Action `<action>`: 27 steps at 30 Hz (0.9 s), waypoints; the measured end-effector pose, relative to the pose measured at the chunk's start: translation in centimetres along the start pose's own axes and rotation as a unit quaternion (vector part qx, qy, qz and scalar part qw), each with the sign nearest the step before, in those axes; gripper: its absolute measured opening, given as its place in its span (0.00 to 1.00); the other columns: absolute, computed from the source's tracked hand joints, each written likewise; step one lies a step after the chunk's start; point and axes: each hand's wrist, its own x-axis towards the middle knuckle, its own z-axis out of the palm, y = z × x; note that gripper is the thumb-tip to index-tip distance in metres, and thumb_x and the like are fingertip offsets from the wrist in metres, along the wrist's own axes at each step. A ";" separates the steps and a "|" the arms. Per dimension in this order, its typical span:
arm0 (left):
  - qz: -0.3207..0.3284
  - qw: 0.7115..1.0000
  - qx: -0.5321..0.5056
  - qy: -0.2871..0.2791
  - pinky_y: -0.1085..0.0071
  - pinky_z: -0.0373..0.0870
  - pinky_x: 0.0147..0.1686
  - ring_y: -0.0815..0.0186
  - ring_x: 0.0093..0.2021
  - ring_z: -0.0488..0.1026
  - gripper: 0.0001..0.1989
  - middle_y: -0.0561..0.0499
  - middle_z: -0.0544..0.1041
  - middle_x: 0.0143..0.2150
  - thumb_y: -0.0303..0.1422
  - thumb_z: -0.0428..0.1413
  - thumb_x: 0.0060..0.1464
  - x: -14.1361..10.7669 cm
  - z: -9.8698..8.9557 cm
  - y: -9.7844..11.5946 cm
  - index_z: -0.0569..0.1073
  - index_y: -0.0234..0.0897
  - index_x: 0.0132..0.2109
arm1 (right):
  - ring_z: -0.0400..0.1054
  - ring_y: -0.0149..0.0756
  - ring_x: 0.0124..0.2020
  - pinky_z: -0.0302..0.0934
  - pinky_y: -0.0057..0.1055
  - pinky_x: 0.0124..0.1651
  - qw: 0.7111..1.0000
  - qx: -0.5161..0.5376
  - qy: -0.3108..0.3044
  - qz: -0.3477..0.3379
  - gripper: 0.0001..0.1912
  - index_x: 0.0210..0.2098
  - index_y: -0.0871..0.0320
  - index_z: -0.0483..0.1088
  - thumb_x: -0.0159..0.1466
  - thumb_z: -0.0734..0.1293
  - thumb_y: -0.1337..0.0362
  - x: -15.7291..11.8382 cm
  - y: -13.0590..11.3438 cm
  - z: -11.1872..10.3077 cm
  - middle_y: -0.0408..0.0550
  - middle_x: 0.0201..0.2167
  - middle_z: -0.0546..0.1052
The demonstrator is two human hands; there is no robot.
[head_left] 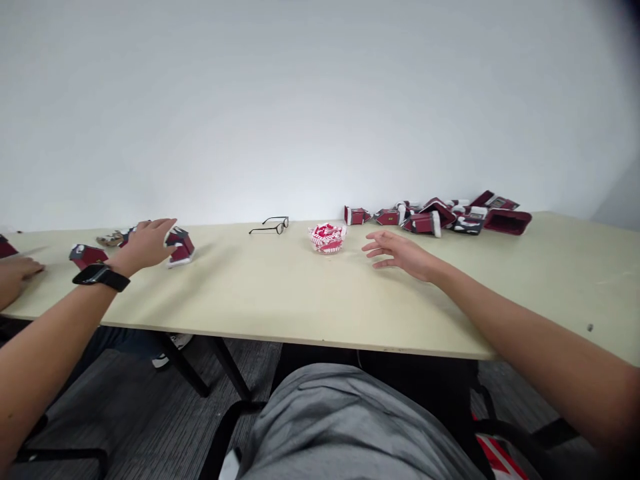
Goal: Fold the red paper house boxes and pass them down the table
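My left hand, with a black watch on its wrist, reaches over the left part of the table. Its fingers are stretched out beside a small dark-red house with a grey roof and white base; whether they touch it I cannot tell. A second red house is partly behind my wrist. My right hand hovers with fingers apart and nothing in them. Just left of it stands a clear bowl of red-and-white wrapped pieces.
Several more red houses lie heaped along the wall at the right. Black-framed glasses rest left of the bowl on the pale table. At the far left is another person's hand, near a dark-red piece.
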 end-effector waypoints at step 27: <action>0.278 0.924 -0.255 0.063 0.57 0.63 0.58 0.53 0.57 0.70 0.22 0.39 0.78 0.53 0.44 0.45 0.70 6.2 0.4 36.3 0.77 0.35 0.53 | 0.70 0.37 0.51 0.72 0.40 0.57 0.964 -0.220 0.135 -0.063 0.15 0.45 0.55 0.76 0.60 0.69 0.59 1.7 -1.1 -0.5 0.49 0.51 0.76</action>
